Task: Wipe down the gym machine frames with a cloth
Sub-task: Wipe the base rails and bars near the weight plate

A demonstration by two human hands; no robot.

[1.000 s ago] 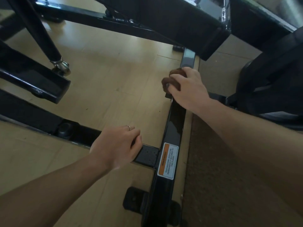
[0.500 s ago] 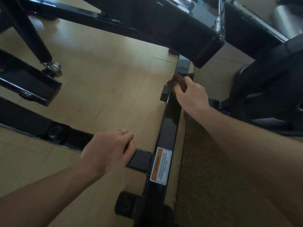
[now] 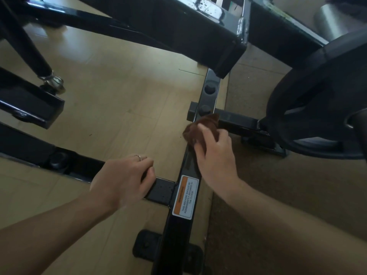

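Left hand curled, right hand gripping

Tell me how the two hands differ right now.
The right hand presses a bunched brown cloth onto the long black base rail; the left hand holds no cloth and grips the cross bar. The left hand wears a ring; none shows on the right hand. Both rest on the black frame.

Floor: pale wood-look planks, seams visible, soft sheen of daylight at upper left. Right side: dark brown speckled mat, its edge running alongside the planks. Beyond it, tan floor tiles. Upper right corner: a grey metal cylinder. Lighting dim, uneven, with shadows under the equipment.
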